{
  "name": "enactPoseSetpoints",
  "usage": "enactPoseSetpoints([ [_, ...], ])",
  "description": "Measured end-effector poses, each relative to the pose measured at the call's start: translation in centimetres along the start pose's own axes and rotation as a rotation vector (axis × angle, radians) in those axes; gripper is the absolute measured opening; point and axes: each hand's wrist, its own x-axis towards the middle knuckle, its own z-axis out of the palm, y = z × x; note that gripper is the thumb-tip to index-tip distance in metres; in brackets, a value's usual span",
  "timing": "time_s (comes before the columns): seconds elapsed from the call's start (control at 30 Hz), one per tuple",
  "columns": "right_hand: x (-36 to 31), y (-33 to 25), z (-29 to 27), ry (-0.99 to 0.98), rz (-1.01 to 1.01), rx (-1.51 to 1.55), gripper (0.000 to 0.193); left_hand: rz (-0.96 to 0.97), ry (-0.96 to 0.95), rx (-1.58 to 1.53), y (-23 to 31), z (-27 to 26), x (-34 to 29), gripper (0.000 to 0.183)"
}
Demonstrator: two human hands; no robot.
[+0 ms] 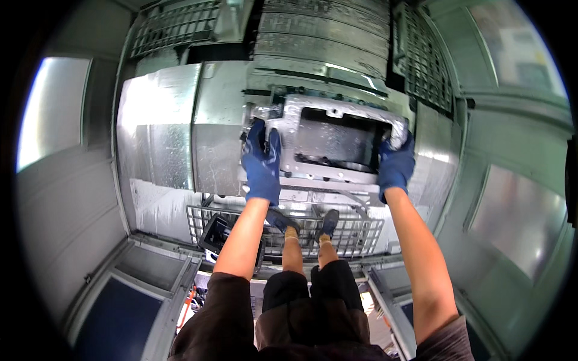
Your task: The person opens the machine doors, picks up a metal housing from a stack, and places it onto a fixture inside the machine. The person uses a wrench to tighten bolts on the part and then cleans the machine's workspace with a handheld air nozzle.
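Housing (361, 110) in the middle, grating (355, 234) nearer the person

Left fingers (256, 133) at the housing's left end, right fingers (392, 159) at its right. Behind it lies a slatted cover (322, 45) between a left grille (174, 30) and a right grille (427, 66). A flat panel (159, 126) extends left of the housing. Shoes (329, 222) are over the grating, a bin (218, 236) to their left

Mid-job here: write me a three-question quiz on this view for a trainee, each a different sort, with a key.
1. What covers the left hand and the right hand?
2. Which hand is at the right end of the metal frame: A) left, B) right?
3. True or false: the frame's opening is round.

Key: 1. Blue gloves. 2. B. 3. False; it is roughly rectangular.
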Motion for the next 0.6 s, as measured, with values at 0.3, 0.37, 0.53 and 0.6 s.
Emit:
enactPoseSetpoints([
  [0.3, 0.8, 1.5, 0.1, -0.059, -0.004, 0.066, 0.077, -0.153, -0.064, 0.164, 1.5, 3.7, 3.5, 0.047],
  [0.37, 0.5, 0.8, -0.3, -0.041, -0.005, 0.105, 0.068, 0.036, 0.078, 0.612, -0.1, 5.4, 4.3, 0.051],
  [0.53, 1.6, 1.6, -1.5, -0.256, 0.101, 0.224, 0.080, -0.027, 0.024, 0.748, 2.1, 6.3, 3.9, 0.059],
  [0.6, 2.2, 2.1, -1.9, -0.404, 0.137, 0.468, 0.092, -0.025, 0.057, 0.747, 0.2, 6.5, 4.3, 0.060],
])
